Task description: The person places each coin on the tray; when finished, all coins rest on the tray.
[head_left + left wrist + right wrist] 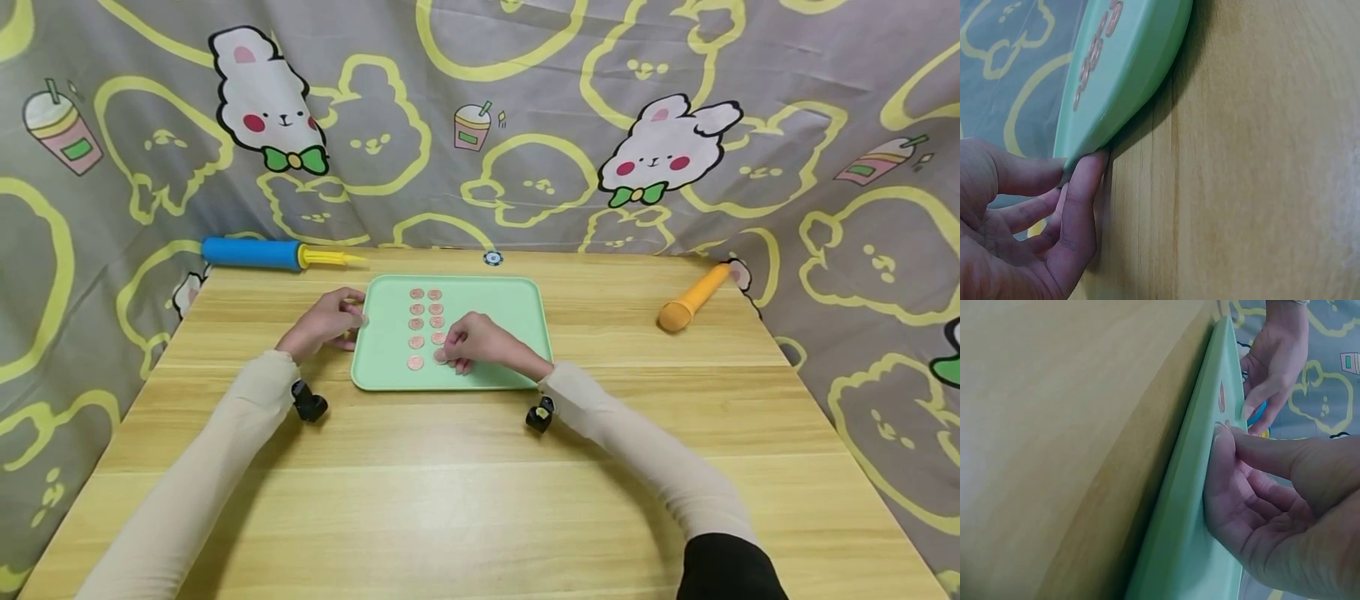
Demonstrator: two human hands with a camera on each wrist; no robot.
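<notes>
A light green tray (495, 293) lies on the wooden table. On its left half, copper-coloured coins (416, 342) form two columns running from the far side to the near side. My left hand (326, 319) grips the tray's left rim, thumb on top and a finger beneath in the left wrist view. Over the tray, my right hand (480, 340) pinches a coin (440, 356) between thumb and index finger at the near end of the right column. The right wrist view shows this coin's thin edge (1221, 424) at the fingertips, close over the tray.
A blue hand pump (251, 253) with a yellow nozzle lies at the back left. An orange microphone-shaped object (693, 298) is at the right. A small round chip (492, 258) sits behind the tray, near the patterned curtain (525, 100).
</notes>
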